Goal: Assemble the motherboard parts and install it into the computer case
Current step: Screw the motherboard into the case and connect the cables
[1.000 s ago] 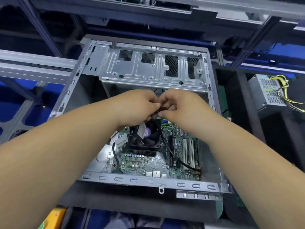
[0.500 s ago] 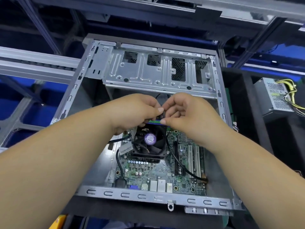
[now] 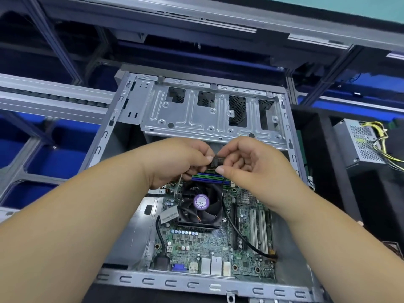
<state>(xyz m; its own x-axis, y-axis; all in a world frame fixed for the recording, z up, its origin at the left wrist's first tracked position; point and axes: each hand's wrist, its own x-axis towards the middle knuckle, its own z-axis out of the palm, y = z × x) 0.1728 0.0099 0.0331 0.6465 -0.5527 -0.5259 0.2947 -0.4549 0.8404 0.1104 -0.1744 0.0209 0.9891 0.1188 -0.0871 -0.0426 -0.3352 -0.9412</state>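
Both hands have lifted slightly from a second ago. Left hand and right hand together pinch a small dark part, likely a memory module, just above the blue-green RAM slots. Motherboard already sits inside the case, fan fitted. Judgement: module is being lined up, not yet seated.

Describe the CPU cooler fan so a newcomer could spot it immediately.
Look inside the open computer case, at the green motherboard on its floor. Just below both hands sits the CPU cooler fan: the only black square block, its hub wearing a round purple sticker.
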